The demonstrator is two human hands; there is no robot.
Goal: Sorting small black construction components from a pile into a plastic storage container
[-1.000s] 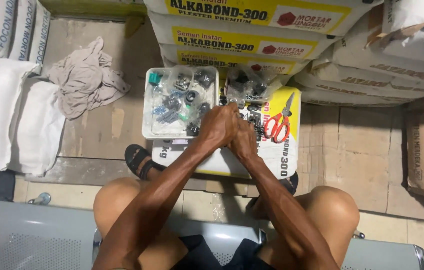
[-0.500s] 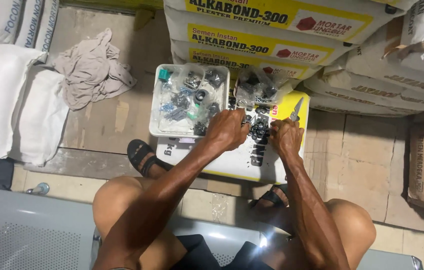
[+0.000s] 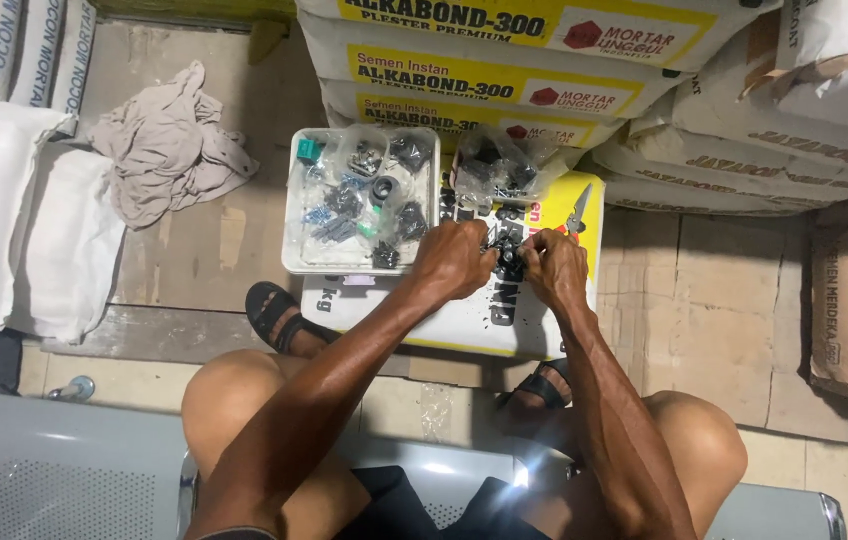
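We're mid-assembly here: left hand (image 3: pixel 456 258) and right hand (image 3: pixel 556 266) both pinched shut on a small black fitting (image 3: pixel 510 262), white parts tray (image 3: pixel 294 240) at 10 o'clock, next up probably a careful twist.

The white tray (image 3: pixel 294 262) looked like smooth plastic, its small parts in glossy clear bags (image 3: pixel 489 160). The sacks (image 3: pixel 504 60) seemed matt paper, the rag (image 3: pixel 169 140) crumpled cloth, the bench (image 3: pixel 54 470) perforated grey metal.

Building-supply storeroom or shop. Stacked cement sacks (image 3: pixel 504 70) along wall, more white sacks (image 3: pixel 4 210) at left, bare tiled floor (image 3: pixel 704 300), metal bench (image 3: pixel 54 470), white tray (image 3: pixel 294 262) of bagged small hardware parts.
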